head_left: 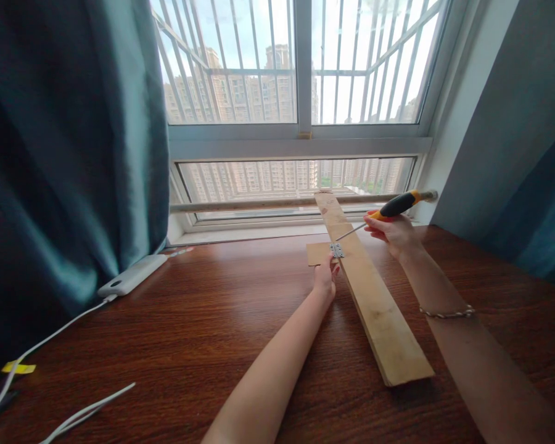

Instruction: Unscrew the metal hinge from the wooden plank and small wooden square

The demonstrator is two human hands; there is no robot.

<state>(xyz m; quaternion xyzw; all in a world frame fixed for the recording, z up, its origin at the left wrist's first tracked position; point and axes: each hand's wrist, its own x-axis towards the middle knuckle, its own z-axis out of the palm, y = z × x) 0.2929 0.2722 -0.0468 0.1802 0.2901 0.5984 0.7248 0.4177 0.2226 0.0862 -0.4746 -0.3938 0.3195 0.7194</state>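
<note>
A long wooden board (374,299) lies on the brown table, its far end reaching the window rail. A small metal hinge (337,250) rests across the board's left edge and a small flat tan piece (315,254) beside it. My left hand (326,277) is closed at the near side of the hinge, fingers pressed against it and the tan piece. In my right hand (393,233) is a screwdriver (400,203) with a black and yellow handle, gripped low near the shaft. Its tip slants down to the left and ends at or just above the hinge's far edge.
A white power strip (132,275) with a white cable (50,338) lies at the left beside a dark curtain (74,154). Another white cable end (97,404) and a yellow tag (18,368) are nearer. A horizontal rail (259,205) crosses before the window.
</note>
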